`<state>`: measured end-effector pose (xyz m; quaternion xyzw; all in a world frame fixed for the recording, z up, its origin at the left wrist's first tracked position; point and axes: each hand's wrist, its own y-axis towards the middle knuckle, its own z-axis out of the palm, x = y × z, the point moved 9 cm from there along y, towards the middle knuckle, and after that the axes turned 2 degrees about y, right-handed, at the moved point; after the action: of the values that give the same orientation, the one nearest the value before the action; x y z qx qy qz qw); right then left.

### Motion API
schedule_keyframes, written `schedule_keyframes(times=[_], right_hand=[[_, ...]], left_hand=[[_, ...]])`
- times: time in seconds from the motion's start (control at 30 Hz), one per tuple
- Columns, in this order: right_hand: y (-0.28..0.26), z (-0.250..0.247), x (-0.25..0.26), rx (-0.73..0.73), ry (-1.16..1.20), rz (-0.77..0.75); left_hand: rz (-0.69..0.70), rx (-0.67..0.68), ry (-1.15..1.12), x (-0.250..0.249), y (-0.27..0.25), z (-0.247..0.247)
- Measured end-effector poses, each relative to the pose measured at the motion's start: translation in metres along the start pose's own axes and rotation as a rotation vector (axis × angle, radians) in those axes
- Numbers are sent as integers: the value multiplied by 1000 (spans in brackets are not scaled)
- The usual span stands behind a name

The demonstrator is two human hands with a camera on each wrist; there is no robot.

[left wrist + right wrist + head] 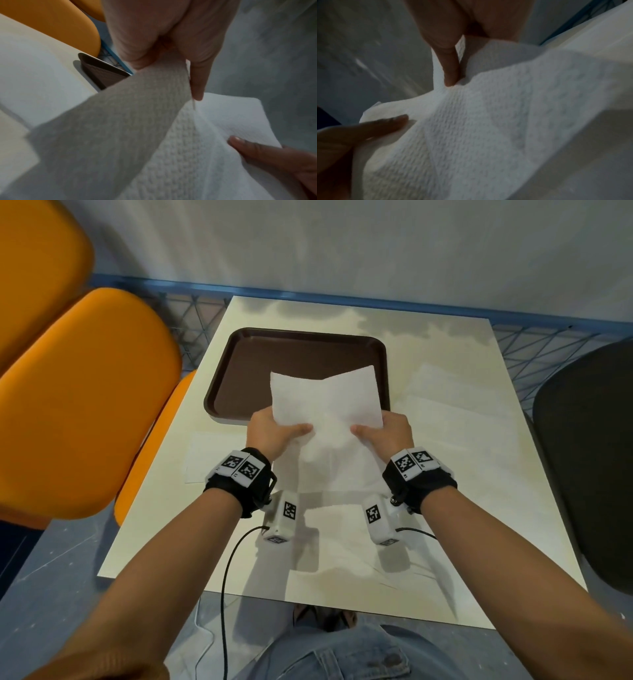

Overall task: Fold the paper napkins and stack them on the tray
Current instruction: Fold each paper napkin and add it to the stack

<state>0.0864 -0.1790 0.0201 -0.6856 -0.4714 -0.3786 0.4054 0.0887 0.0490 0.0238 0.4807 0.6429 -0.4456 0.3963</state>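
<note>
My table was a pale cream square. The brown tray sat on it toward the far edge, a little left of the middle, with its dark bottom showing. Loose white napkins lay flat on the tabletop: one just near of the tray's left corner, others spread to the right of the tray and overlapping one another, and one nearer to me in the middle. The far strip of the tabletop looked grey and blotchy in the reflection.

white napkin over brown tray
</note>
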Motion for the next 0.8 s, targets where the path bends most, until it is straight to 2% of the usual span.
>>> schedule_keyframes(times=[0.2,0.3,0.47,0.57,0.67,0.8], right_hand=[[-6,11,9,-23,0,-47],[-7,9,14,-30,-29,-81],[0,-15,5,-96,-16,-30],[-3,-7,9,-21,-67,-63],[-11,14,16,107,-136,-130],[-15,29,15,104,22,-71]], left_hand=[[50,10,67,-16,-9,23],[80,48,172,-21,-11,30],[-67,110,223,5,-5,18],[-60,79,219,6,-3,18],[-39,85,110,-3,-3,28],[65,178,70,-15,-9,48]])
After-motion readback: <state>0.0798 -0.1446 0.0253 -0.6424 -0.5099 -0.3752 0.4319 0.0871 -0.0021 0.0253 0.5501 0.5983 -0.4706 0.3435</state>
